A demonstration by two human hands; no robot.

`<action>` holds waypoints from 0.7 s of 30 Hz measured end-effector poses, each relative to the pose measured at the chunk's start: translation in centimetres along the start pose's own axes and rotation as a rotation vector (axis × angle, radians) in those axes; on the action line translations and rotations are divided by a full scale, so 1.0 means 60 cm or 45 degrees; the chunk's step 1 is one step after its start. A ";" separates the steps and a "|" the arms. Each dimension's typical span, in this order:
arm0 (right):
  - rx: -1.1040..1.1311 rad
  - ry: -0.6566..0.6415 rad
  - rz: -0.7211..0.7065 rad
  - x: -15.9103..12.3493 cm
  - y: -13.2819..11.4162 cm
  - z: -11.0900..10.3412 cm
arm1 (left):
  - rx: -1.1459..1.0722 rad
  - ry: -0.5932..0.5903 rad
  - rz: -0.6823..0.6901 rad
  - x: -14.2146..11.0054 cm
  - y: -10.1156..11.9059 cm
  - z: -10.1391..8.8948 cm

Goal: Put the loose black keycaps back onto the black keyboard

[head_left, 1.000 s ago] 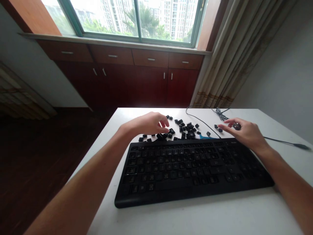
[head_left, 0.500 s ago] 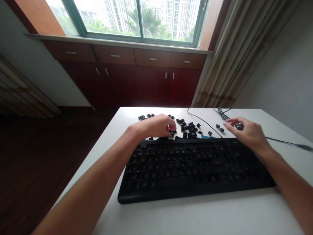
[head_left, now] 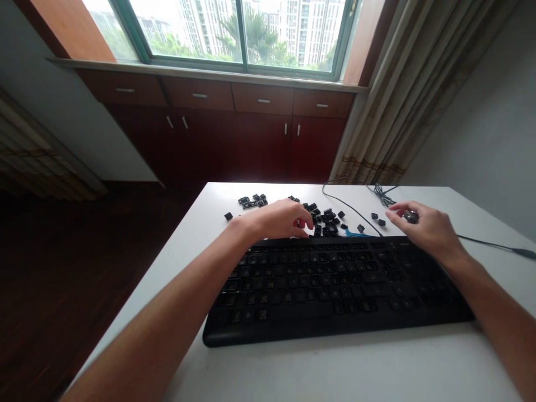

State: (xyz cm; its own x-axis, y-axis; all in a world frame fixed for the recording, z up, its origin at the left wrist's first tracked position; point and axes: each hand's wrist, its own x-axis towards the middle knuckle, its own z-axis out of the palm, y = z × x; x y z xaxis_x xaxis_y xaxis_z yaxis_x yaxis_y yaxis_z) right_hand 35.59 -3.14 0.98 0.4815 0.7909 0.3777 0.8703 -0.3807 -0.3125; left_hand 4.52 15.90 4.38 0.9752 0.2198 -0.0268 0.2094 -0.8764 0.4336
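A black keyboard [head_left: 318,329] lies on the white table, many of its key places bare. Beyond its far edge is a loose heap of black keycaps [head_left: 329,220]. My left hand [head_left: 285,218] hovers over the left side of this heap, fingers curved, thumb and fingertips apart; dark pieces show behind them. My right hand [head_left: 431,229] is at the keyboard's far right, fingers curled about a small dark shiny thing [head_left: 411,216] whose kind I cannot make out. A few single keycaps [head_left: 381,223] lie just left of its fingertips.
A thin black cable [head_left: 354,204] runs from the keyboard's back to a bundled coil [head_left: 383,194]. A blue comb-like piece [head_left: 352,233] lies at the keyboard's far edge. More keycaps [head_left: 255,202] sit back left. A cable end [head_left: 523,253] is at right.
My left hand has moved right across the keycaps, uncovering some at the back left. My right hand stays in about the same place. The view has shifted slightly.
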 end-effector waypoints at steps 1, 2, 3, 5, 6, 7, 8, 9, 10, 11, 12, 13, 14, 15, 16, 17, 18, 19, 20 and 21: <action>0.001 -0.005 -0.001 0.000 0.000 0.000 | 0.005 0.003 0.005 0.001 0.001 0.002; 0.004 -0.007 -0.005 -0.001 -0.001 0.000 | 0.014 0.009 0.017 0.002 0.002 0.004; 0.007 -0.004 -0.011 -0.001 -0.001 0.000 | 0.026 0.018 0.034 0.004 0.003 0.006; 0.009 0.000 -0.021 -0.001 -0.001 0.000 | 0.055 0.031 0.070 0.006 0.005 0.010; 0.007 0.000 -0.018 -0.001 -0.001 -0.001 | 0.068 0.035 0.085 0.006 0.006 0.011; 0.004 -0.002 -0.009 -0.001 -0.001 -0.001 | 0.076 0.037 0.095 0.006 0.006 0.011; 0.000 -0.007 0.004 -0.001 -0.001 -0.001 | 0.079 0.033 0.095 0.005 0.005 0.010; -0.003 -0.012 0.015 0.000 -0.001 -0.001 | 0.076 0.024 0.089 0.004 0.005 0.009; -0.004 -0.017 0.022 0.000 -0.001 -0.001 | 0.067 0.013 0.081 0.003 0.004 0.007; -0.003 -0.020 0.024 0.000 -0.001 -0.001 | 0.053 0.000 0.074 0.002 0.002 0.005; -0.001 -0.021 0.024 0.000 -0.001 -0.001 | 0.036 -0.012 0.068 0.000 0.000 0.002; 0.001 -0.020 0.021 0.000 -0.001 -0.002 | 0.019 -0.020 0.060 -0.003 -0.002 0.000; 0.002 -0.013 0.018 0.000 -0.002 -0.003 | 0.000 -0.019 0.049 -0.006 -0.005 -0.003; 0.003 0.000 0.016 -0.001 -0.004 -0.004 | -0.015 -0.007 0.037 -0.009 -0.009 -0.007; 0.004 0.019 0.009 -0.002 -0.007 -0.006 | -0.026 0.011 0.022 -0.012 -0.012 -0.010; 0.008 0.041 -0.005 -0.003 -0.012 -0.009 | -0.033 0.028 0.009 -0.016 -0.015 -0.013; 0.016 0.065 -0.030 -0.003 -0.019 -0.012 | -0.038 0.038 0.001 -0.019 -0.018 -0.017; 0.030 0.087 -0.067 -0.004 -0.028 -0.015 | -0.041 0.040 -0.001 -0.022 -0.021 -0.020; 0.048 0.093 -0.114 -0.004 -0.040 -0.018 | -0.041 0.034 0.000 -0.025 -0.023 -0.022; 0.070 0.078 -0.170 -0.004 -0.055 -0.021 | -0.042 0.024 0.003 -0.027 -0.025 -0.024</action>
State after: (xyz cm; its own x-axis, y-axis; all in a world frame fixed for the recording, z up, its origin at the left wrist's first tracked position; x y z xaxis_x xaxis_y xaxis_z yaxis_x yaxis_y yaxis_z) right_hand 32.76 -2.67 3.03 0.3690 0.8015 0.4706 0.9208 -0.2463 -0.3025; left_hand 2.52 17.49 5.04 0.9741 0.2259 -0.0086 0.2041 -0.8623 0.4634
